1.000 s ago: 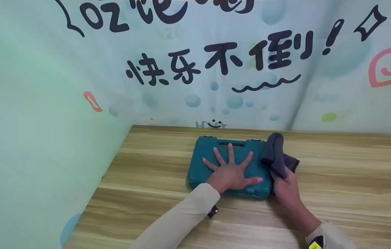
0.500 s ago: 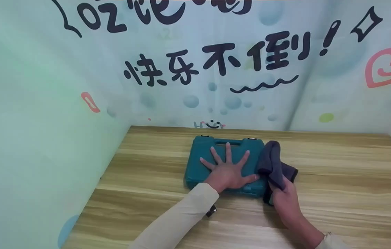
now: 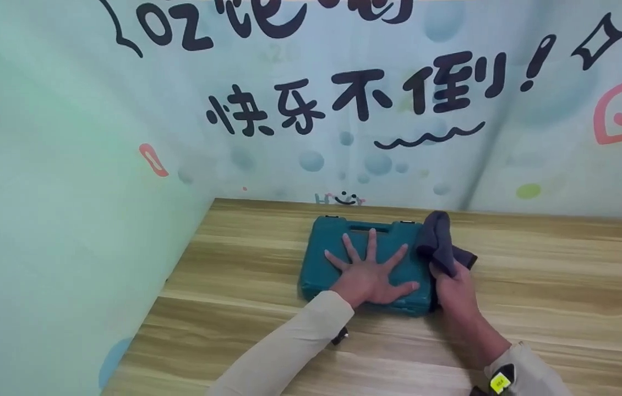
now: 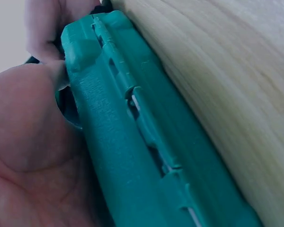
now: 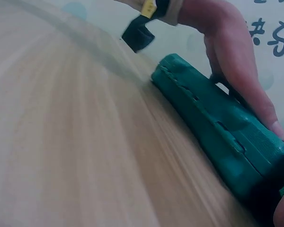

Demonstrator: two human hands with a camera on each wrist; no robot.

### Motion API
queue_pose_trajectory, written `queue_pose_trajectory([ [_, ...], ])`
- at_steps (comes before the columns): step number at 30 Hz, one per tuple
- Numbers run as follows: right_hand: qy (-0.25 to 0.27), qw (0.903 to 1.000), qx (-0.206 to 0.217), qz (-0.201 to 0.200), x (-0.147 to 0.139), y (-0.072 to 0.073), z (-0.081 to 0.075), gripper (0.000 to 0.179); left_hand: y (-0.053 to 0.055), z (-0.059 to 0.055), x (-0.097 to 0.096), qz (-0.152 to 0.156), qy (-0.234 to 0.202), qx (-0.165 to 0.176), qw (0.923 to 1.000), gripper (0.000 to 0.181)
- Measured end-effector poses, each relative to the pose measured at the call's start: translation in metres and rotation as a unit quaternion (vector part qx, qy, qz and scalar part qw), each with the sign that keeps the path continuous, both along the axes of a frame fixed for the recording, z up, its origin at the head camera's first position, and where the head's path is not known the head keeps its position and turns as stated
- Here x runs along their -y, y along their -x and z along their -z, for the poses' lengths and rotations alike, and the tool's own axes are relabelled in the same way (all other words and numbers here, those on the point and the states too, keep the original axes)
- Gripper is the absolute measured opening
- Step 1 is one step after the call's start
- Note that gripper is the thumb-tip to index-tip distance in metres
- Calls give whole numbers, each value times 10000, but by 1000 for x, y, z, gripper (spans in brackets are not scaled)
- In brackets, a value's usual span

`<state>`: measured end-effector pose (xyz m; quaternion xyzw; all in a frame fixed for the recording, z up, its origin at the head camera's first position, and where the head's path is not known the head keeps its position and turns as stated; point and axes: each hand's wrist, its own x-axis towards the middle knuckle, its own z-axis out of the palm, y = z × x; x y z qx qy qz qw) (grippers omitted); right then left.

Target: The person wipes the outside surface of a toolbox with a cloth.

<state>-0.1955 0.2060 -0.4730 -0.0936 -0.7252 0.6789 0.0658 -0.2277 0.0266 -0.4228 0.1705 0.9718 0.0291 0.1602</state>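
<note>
A teal plastic carrying case (image 3: 322,250) lies flat on the wooden table, its handle side facing the back wall. My left hand (image 3: 366,279) rests on the lid with straight, spread fingers. At the case's right side, my right hand (image 3: 458,291) grips a folded dark grey cloth (image 3: 436,242) that lies against the edge and hangs partly down it. In the left wrist view the hinged side of the case (image 4: 118,127) shows beside the left palm. The right wrist view catches the same side of the case (image 5: 194,104), with the left hand over it; the cloth is mostly out of that view.
The wooden table (image 3: 245,330) reaches back to a printed fabric backdrop (image 3: 267,165) with large dark lettering. Another pale green panel (image 3: 58,220) stands along the left edge. A wrist camera (image 3: 501,382) is strapped at the right cuff.
My right hand drew the cloth toward the front along the case's right side, then slid it back toward the rear. The left hand stays spread on the lid.
</note>
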Motion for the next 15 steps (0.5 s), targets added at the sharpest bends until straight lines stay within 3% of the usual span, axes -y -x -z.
queue_pose_trajectory([
  [7,-491,9985,-196,148,-4,23,0,37,4,-9,5,172,-14,326,9993,86],
  [15,-393,9991,-73,158,-5,44,-3,37,6,-17,13,349,-6,578,9977,92],
])
